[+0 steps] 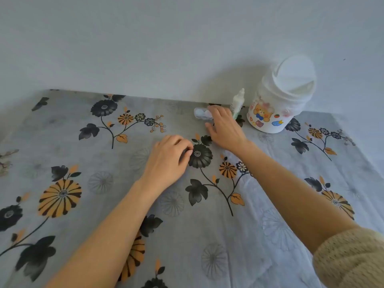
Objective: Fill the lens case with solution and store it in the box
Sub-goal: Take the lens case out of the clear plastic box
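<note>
A small clear lens case (200,113) with pale caps lies on the flowered tablecloth near the wall. My right hand (225,128) reaches over it, fingers extended and touching its right end. A slim white solution bottle (237,103) stands upright just right of that hand. A white box (277,98) with a swing lid and bear stickers stands beside the bottle. My left hand (169,157) rests on the cloth at centre with fingers loosely curled and nothing visible in it.
The table (87,204) has a grey cloth printed with black and orange flowers. A plain white wall runs along its far edge. A knitted beige sleeve (351,260) covers my right upper arm at the bottom right.
</note>
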